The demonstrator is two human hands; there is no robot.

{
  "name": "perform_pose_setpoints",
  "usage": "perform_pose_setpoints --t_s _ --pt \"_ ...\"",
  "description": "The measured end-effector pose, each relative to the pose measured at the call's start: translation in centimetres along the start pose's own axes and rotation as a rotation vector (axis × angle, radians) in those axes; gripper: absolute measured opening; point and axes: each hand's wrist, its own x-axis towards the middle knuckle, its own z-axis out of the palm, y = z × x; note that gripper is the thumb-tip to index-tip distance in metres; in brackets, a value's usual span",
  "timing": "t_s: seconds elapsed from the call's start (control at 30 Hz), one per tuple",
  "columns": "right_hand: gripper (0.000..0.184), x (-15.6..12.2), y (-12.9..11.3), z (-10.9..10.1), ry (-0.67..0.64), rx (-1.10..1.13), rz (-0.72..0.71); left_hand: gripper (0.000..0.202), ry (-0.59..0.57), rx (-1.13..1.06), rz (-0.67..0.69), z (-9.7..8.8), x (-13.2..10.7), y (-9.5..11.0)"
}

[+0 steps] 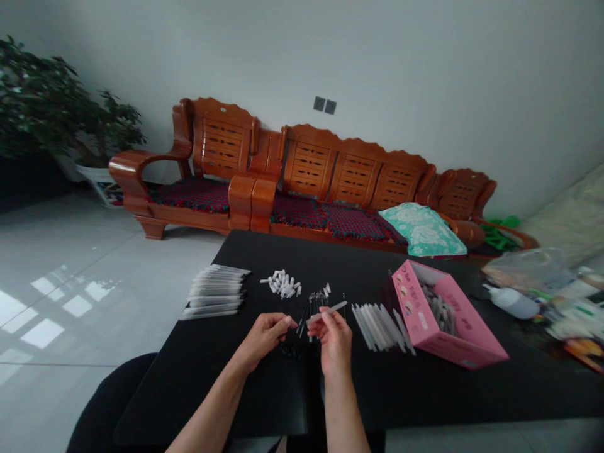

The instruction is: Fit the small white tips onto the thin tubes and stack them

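Over a black table (264, 390), my right hand (336, 336) pinches a thin white pen barrel (328, 311) that points up and to the right. My left hand (264, 336) is closed in a pinch at the barrel's lower end, on a small dark part that I cannot make out. Just beyond the hands lie a loose bunch of thin dark refills (312, 303) and a heap of small white caps (284, 284). A row of white barrels (380, 326) lies right of my right hand. A stack of finished-looking white pens (214, 292) lies to the left.
An open pink box (441, 318) holding more barrels sits at the right. Beyond it are a white squeeze bottle (512, 301), a plastic bag (531, 267) and cluttered items. A wooden sofa (302, 176) and a potted plant (51, 113) stand behind the table.
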Motion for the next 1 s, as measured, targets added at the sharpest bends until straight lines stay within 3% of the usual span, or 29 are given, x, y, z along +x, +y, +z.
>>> perform_pose_setpoints --t_s 0.17,0.37,0.5,0.63,0.73,0.8,0.9,1.0 --pt "0.027 -1.2 1.3 1.3 -0.073 -0.048 0.077 0.05 0.267 -0.07 0.018 1.2 1.4 -1.6" --pt "0.021 -3.3 2.7 4.0 -0.169 0.002 0.204 0.057 0.526 -0.218 0.185 2.6 2.4 -1.7" --pt "0.02 -3.4 3.0 4.2 -0.206 0.043 0.26 0.058 0.578 -0.207 0.215 2.9 2.3 -1.4" --pt "0.02 -2.9 3.2 3.2 -0.186 0.122 0.363 0.061 0.499 -0.282 0.203 2.9 2.1 -0.9" --pt "0.016 -2.1 2.6 1.9 -0.077 0.219 0.417 0.063 0.455 -0.38 0.23 1.6 2.1 -0.4" --pt "0.01 -1.5 1.7 0.8 -0.015 0.288 0.435 0.058 0.52 -0.35 0.245 0.1 2.3 -0.4" --pt "0.006 -0.6 0.4 -0.7 0.035 0.365 0.408 0.048 0.61 -0.124 0.23 -2.5 2.6 -1.4" --pt "0.004 -0.1 -0.3 -1.5 0.046 0.381 0.386 0.033 0.505 0.138 0.17 -4.4 2.4 -2.7"
